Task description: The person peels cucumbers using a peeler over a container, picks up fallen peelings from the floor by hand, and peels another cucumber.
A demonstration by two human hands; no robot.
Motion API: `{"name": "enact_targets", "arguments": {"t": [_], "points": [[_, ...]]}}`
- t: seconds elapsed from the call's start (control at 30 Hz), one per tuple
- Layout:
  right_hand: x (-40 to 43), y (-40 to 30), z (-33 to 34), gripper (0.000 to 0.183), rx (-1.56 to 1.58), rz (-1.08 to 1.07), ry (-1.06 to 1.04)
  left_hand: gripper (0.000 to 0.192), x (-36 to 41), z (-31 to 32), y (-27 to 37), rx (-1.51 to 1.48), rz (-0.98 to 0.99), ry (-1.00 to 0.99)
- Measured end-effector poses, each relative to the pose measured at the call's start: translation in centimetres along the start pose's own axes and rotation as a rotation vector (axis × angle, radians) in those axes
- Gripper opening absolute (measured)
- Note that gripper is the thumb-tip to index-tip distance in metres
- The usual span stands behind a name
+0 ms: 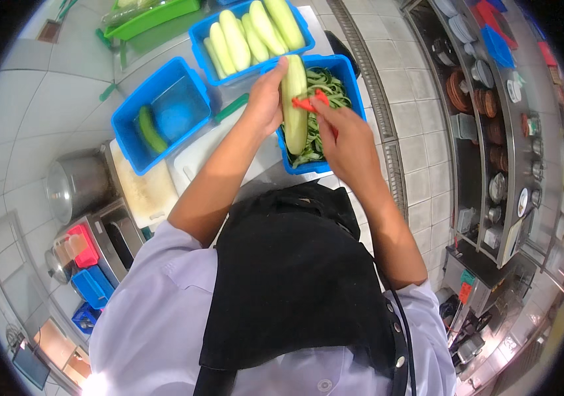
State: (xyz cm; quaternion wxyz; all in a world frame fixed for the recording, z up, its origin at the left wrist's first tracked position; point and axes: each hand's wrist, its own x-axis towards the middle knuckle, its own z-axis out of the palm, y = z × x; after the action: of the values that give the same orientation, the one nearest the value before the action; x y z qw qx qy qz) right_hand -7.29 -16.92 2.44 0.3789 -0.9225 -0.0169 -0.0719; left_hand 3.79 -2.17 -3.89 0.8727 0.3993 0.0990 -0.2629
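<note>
A pale peeled cucumber (296, 123) is held by my left hand (264, 101) over a blue plastic bin (356, 94) of dark green peel strips (334, 81). My right hand (346, 133) grips a red peeler (306, 103), whose head lies against or just above the cucumber's side. Behind them, a second blue bin (203, 62) holds several peeled cucumbers (235, 42). To the left, a third blue bin (190, 111) contains one green unpeeled cucumber (151, 129). A green-handled knife (232, 108) lies between the bins, its blade not clearly seen.
White cutting boards (217, 148) (146, 190) lie on the worktop near my left forearm. A bright green tray (158, 20) stands at the back. On the left is a large metal pot (76, 185). Steel shelves (490, 99) with dishes line the right, past a floor drain grate (371, 89).
</note>
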Motion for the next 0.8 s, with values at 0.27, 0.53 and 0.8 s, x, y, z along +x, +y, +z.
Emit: {"name": "enact_targets", "arguments": {"t": [0.27,0.53,0.8], "points": [[-7.0,0.6,-0.3,0.031,-0.005,0.084,-0.199,0.05,3.2,-3.0,0.1,-0.131,0.107,0.149],[-0.2,-1.5,-3.0,0.027,0.085,0.011,0.022,0.068,-0.4,0.9,-0.2,0.368,0.04,0.063],[2.8,-1.5,-2.1,0.027,-0.011,0.022,0.074,0.067,-1.7,1.7,-0.5,0.561,0.139,0.012]]}}
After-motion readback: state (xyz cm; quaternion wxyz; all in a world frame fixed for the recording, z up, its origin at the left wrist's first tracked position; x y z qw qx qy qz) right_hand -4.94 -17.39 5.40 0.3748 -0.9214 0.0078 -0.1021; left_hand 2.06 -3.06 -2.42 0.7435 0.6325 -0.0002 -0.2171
